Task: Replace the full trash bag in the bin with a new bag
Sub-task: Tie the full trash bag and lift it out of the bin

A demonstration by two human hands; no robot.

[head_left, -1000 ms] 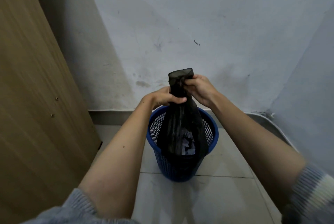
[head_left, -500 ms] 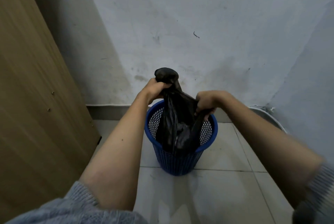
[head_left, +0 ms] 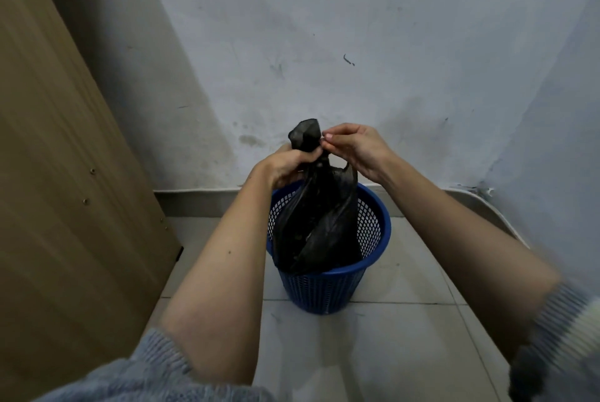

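A black trash bag [head_left: 316, 223] stands twisted and gathered inside a blue mesh bin [head_left: 328, 288] on the tiled floor by the wall. The bag's neck rises above the bin's rim to a bunched top. My left hand [head_left: 285, 164] grips the neck just under that bunched top. My right hand [head_left: 354, 148] is at the top's right side, with fingertips pinching the plastic there. The bag's lower part sits in the bin; its contents are hidden.
A wooden panel [head_left: 65, 174] leans along the left side, close to the bin. A marked white wall [head_left: 324, 60] stands right behind the bin, and another wall [head_left: 552, 141] closes the right side. Pale floor tiles [head_left: 389, 353] lie in front.
My right hand has come up from the bag's side near the rim to the bunched top. My left hand stays gripping the neck. The bag looks more twisted.
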